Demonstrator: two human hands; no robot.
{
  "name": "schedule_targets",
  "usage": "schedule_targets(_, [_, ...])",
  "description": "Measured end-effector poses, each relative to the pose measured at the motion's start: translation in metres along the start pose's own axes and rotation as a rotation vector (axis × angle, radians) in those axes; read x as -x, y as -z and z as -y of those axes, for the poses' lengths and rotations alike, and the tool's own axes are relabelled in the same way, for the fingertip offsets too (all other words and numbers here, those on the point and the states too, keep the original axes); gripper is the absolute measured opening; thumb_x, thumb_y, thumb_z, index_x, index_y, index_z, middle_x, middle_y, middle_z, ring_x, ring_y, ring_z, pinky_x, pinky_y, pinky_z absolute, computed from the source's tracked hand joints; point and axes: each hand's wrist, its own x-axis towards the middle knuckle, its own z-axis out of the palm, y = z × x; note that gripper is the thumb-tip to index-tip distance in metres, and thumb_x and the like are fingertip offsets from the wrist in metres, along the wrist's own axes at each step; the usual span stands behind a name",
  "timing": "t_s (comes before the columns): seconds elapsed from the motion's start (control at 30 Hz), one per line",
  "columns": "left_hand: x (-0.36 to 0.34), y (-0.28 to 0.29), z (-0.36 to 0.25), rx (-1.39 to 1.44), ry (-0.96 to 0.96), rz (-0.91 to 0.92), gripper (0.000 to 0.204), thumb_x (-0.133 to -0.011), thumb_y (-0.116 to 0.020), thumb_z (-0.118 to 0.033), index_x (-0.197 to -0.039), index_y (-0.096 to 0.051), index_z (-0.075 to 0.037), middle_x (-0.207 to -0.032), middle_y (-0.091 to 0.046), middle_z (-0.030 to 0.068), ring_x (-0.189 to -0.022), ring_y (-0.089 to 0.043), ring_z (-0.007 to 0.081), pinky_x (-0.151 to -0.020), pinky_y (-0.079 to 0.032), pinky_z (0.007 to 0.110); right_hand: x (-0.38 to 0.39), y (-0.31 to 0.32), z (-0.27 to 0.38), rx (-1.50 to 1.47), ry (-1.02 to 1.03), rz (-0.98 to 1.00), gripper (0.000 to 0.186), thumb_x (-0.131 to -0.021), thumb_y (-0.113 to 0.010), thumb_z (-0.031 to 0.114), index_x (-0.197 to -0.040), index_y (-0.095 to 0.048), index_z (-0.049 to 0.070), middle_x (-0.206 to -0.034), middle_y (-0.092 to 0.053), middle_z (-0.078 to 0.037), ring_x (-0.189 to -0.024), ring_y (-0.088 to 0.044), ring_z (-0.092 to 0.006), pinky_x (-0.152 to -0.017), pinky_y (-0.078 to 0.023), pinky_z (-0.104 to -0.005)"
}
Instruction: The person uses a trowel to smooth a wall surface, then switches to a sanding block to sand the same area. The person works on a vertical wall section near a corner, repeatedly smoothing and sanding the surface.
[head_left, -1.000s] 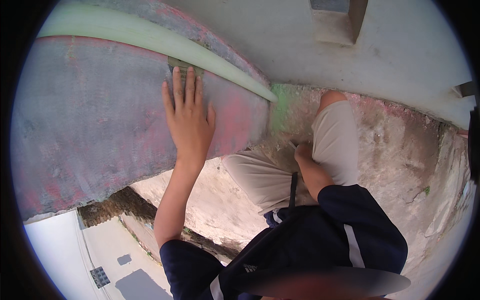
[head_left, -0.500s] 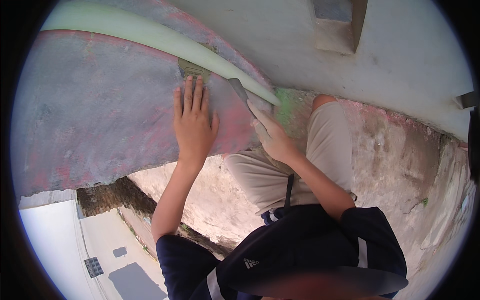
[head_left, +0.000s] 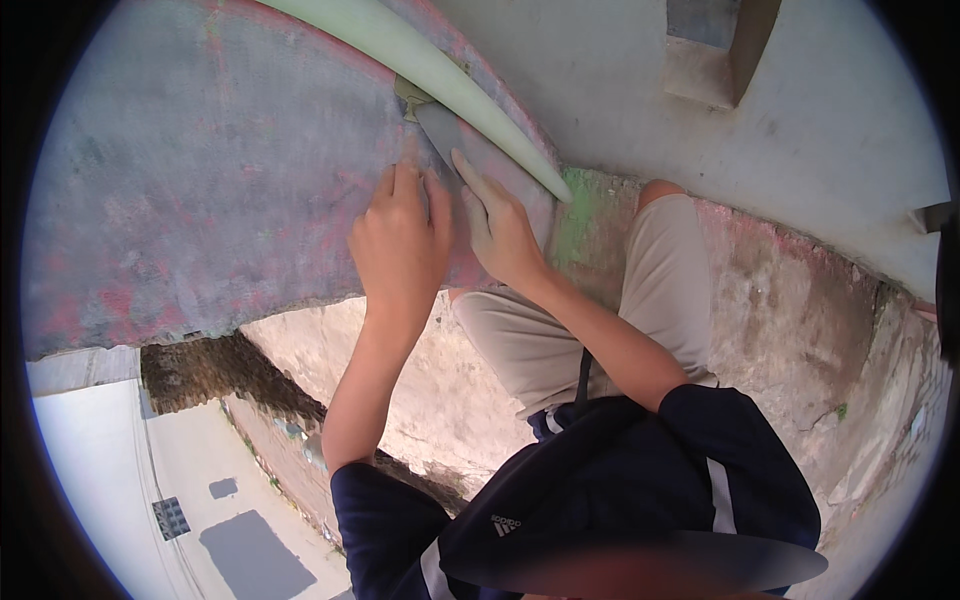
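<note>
My right hand (head_left: 507, 238) grips a putty knife by its lower end, index finger stretched along it. The putty knife (head_left: 437, 130) has a dark grey, flat blade, its tip at an olive-green plate (head_left: 409, 92). That plate lies against the pale green pipe (head_left: 455, 80) on a mottled grey and pink surface (head_left: 230, 180). Just left of the blade is my left hand (head_left: 402, 235), back up, with most fingers bent and one reaching toward the plate. What its fingers hold, if anything, is hidden. Part of the plate is covered by the blade.
A pale wall (head_left: 600, 80) with a square recess (head_left: 705, 70) rises beyond the pipe. My knee in beige trousers (head_left: 665, 260) is right of my hands. A worn, stained ledge (head_left: 770, 280) runs to the right. The grey surface ends in a rough edge at lower left.
My left hand has slid off the plate, its flat fingers now bent. My right hand has brought the putty knife left, its blade over part of the plate. The view has shifted.
</note>
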Motion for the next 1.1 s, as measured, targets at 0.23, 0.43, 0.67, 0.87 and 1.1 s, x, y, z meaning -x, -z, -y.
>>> schedule_targets(0.23, [-0.069, -0.015, 0.010, -0.068, 0.089, 0.044, 0.025, -0.094, -0.065, -0.020, -0.092, -0.071, 0.004, -0.058, -0.066, 0.0160, -0.059, -0.069, 0.0336, -0.063, -0.055, 0.041, -0.005, -0.001, 0.025, -0.086, -0.113, -0.051, 0.046, -0.101, -0.047, 0.002, -0.147, -0.048, 0.003, -0.108, -0.064, -0.027, -0.096, -0.064, -0.0400, -0.088, -0.049, -0.0416])
schedule_targets(0.43, [-0.080, -0.021, 0.010, -0.172, 0.069, 0.107, 0.023, -0.091, -0.066, -0.017, -0.078, -0.067, 0.002, -0.071, -0.068, 0.0215, -0.069, -0.071, 0.0383, -0.063, -0.057, 0.045, -0.007, -0.003, 0.041, -0.106, -0.167, -0.050, 0.048, -0.101, -0.047, 0.001, -0.148, -0.046, 0.001, -0.109, -0.064, -0.026, -0.095, -0.064, -0.0345, -0.088, -0.049, -0.0366])
schedule_targets(0.67, [-0.063, -0.045, -0.011, -0.277, 0.052, 0.096, 0.003, -0.081, -0.065, -0.001, -0.079, -0.067, 0.001, -0.079, -0.071, 0.0210, -0.076, -0.073, 0.0398, -0.066, -0.060, 0.044, 0.000, -0.001, 0.005, -0.012, -0.127, -0.047, 0.056, -0.095, -0.048, -0.005, -0.150, -0.044, 0.002, -0.111, -0.064, -0.025, -0.099, -0.065, -0.0377, -0.091, -0.050, -0.0374])
schedule_targets(0.87, [-0.052, -0.061, -0.018, -0.259, 0.024, 0.197, 0.006, -0.083, -0.064, -0.005, -0.080, -0.067, 0.000, -0.077, -0.069, 0.0237, -0.077, -0.072, 0.0426, -0.066, -0.059, 0.048, 0.010, 0.004, -0.017, -0.035, -0.167, -0.024, 0.056, -0.095, -0.050, -0.005, -0.150, -0.045, 0.004, -0.114, -0.065, -0.026, -0.103, -0.065, -0.0398, -0.090, -0.050, -0.0402])
schedule_targets(1.1, [-0.048, -0.075, -0.019, -0.334, 0.010, 0.104, 0.011, -0.085, -0.063, -0.009, -0.079, -0.067, -0.001, -0.077, -0.070, 0.0226, -0.074, -0.070, 0.0437, -0.065, -0.057, 0.047, 0.010, 0.013, -0.026, -0.006, -0.115, -0.035, 0.051, -0.100, -0.049, 0.002, -0.151, -0.044, 0.006, -0.115, -0.065, -0.027, -0.103, -0.065, -0.0408, -0.089, -0.051, -0.0407])
